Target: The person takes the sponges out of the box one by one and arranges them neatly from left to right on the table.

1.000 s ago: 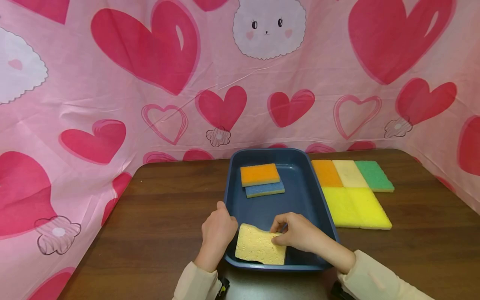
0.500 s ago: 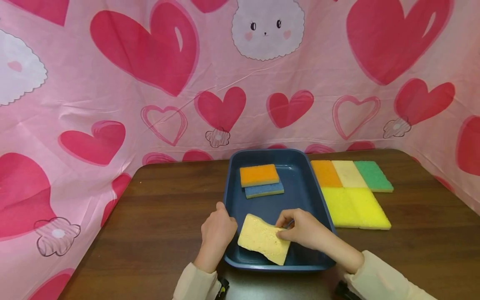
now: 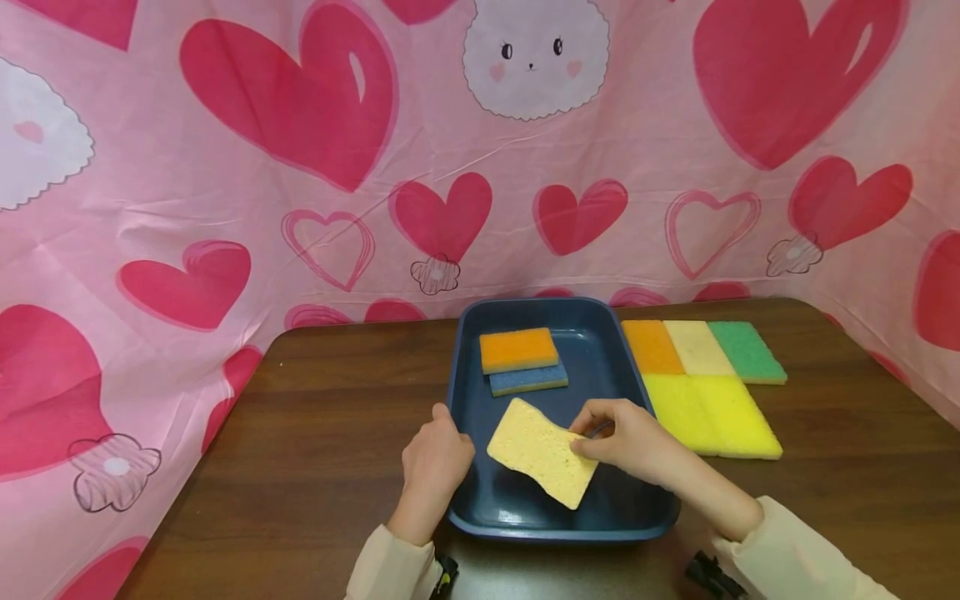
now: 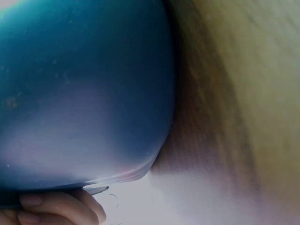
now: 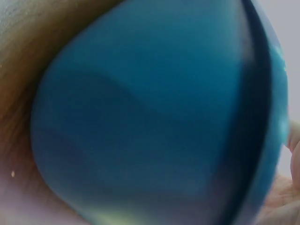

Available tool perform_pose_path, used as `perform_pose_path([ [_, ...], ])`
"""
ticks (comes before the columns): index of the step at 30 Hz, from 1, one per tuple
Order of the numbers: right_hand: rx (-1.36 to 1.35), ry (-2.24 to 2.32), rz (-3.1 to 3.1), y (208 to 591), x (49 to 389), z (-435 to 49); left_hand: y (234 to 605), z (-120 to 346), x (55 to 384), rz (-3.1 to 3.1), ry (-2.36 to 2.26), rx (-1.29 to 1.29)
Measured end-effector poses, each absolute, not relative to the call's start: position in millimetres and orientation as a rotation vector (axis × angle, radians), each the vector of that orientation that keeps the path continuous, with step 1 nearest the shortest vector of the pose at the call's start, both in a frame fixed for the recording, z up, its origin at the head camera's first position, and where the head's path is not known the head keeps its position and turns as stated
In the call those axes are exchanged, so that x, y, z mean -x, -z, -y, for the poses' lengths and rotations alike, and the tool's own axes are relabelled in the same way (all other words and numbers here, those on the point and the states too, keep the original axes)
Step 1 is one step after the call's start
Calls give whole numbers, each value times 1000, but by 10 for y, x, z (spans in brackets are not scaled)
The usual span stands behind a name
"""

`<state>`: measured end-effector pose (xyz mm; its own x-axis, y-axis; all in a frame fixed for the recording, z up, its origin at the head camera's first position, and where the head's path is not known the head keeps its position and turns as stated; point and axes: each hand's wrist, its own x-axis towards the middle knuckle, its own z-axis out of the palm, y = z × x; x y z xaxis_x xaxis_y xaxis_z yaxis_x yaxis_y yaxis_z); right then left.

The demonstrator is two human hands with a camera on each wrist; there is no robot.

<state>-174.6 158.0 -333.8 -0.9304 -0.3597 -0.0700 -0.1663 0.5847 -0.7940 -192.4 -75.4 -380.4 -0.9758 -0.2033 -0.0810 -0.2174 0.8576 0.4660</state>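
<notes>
A pale yellow sponge with wavy long sides (image 3: pixel 543 454) hangs tilted over the near half of a dark blue baking pan (image 3: pixel 607 521). My right hand (image 3: pixel 626 442) pinches it by its right end, between thumb and fingers. At the pan's left rim, my left hand (image 3: pixel 437 454) grips the edge; in the left wrist view its curled fingers (image 4: pixel 70 208) show under the rim. Inside the pan at the far left, an orange sponge (image 3: pixel 519 348) lies partly on a blue sponge (image 3: pixel 529 380). The right wrist view mostly holds the pan's outer wall (image 5: pixel 150 112).
Right of the pan, several sponges lie edge to edge on the brown wooden table (image 3: pixel 337 400): orange (image 3: pixel 654 347), cream (image 3: pixel 701 347), green (image 3: pixel 748 352) and bright yellow (image 3: pixel 712 415). A pink heart-print cloth (image 3: pixel 435 108) hangs behind the table and along its sides.
My right hand has lifted the pale yellow sponge from the pan's near end and moved it away from me and to the right, turning it aslant. The left hand stays on the rim.
</notes>
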Motion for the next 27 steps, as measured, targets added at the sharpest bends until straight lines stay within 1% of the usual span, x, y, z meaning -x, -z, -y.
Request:
perform_pose_path([
  [13,354,1328,-2593,3197,1768,-1793,3800,765,1930,-2977,-749,343],
  [27,129,1206,-2770,3099,1823,-2139,3785,762,1919,-2990,-748,332],
])
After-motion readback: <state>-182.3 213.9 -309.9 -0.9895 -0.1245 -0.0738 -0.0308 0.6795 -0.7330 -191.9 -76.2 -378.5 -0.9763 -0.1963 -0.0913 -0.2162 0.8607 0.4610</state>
